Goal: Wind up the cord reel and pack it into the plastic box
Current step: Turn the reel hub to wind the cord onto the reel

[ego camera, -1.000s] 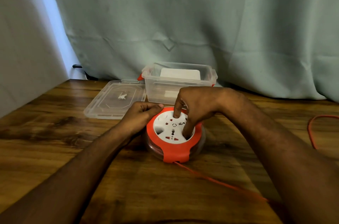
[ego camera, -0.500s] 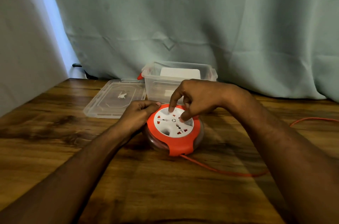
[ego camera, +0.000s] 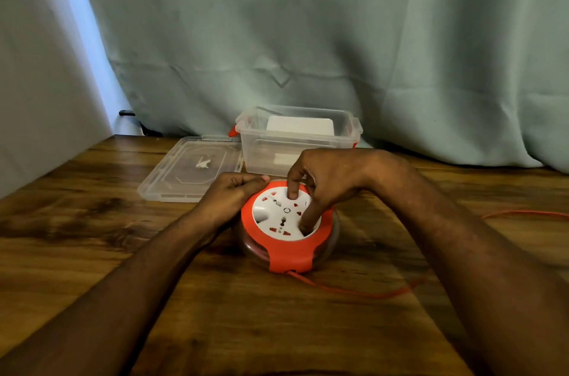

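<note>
The round cord reel (ego camera: pixel 288 255), orange with a white socket face, lies flat on the wooden table (ego camera: pixel 92 237). My left hand (ego camera: pixel 232 195) grips its left rim. Over the reel my right hand (ego camera: pixel 323 181) has a forefinger and thumb pressed into recesses of the white face. The orange cord (ego camera: pixel 354 292) leaves the reel's near edge, runs right under my right forearm and reappears at the far right (ego camera: pixel 523 213). Behind the reel stands the clear plastic box (ego camera: pixel 295 141), open, with a white piece inside.
The box's clear lid (ego camera: pixel 191 169) lies flat to the left of the box. A teal curtain (ego camera: pixel 338 52) hangs along the table's back edge, and a pale wall (ego camera: pixel 37 83) closes the left side. A dark object (ego camera: pixel 129 113) sits at the back left corner.
The white face has rotated under my right hand's fingers, which shifted around it. The loose cord has slid and changed shape on the table. My left hand stays on the rim.
</note>
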A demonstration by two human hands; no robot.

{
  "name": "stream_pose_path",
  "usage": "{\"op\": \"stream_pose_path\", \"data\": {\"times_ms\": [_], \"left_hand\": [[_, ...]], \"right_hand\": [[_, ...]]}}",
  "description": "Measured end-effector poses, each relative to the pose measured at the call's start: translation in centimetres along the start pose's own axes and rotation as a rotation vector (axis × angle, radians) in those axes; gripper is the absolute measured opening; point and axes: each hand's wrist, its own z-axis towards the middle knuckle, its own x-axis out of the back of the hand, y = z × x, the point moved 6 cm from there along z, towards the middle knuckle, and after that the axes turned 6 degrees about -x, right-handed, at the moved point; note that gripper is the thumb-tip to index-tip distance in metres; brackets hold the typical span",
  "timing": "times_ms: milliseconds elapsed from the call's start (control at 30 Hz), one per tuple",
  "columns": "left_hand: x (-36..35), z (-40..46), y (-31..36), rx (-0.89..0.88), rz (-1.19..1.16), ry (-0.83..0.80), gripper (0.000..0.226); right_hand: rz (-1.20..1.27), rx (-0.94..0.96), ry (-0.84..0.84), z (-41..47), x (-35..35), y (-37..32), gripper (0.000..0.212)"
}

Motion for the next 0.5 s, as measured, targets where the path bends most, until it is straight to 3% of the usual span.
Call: {"op": "stream_pose_path", "data": {"times_ms": [200,367,433,500], "left_hand": [[0.1,0.0,0.0,0.016,-0.031,0.04,0.024],[-0.1,-0.1,0.1,0.001,0.007,0.008,0.023],[-0.2,-0.2,0.1,0.001,0.016,-0.022,0.025],[-0.2,-0.3,0.1,0.002,0.006,-0.037,0.026]], "right_hand": [[-0.034,-0.024,0.028,0.4,-0.7,-0.6,0.048],[0.026,-0.079,-0.076,0.2,-1.2,-0.8,0.064],[0.023,-0.088,-0.115,-0.1,-1.1,-0.7,0.059],[0.02,-0.053,-0.105,-0.3,-0.3,-0.3,0.04]]}}
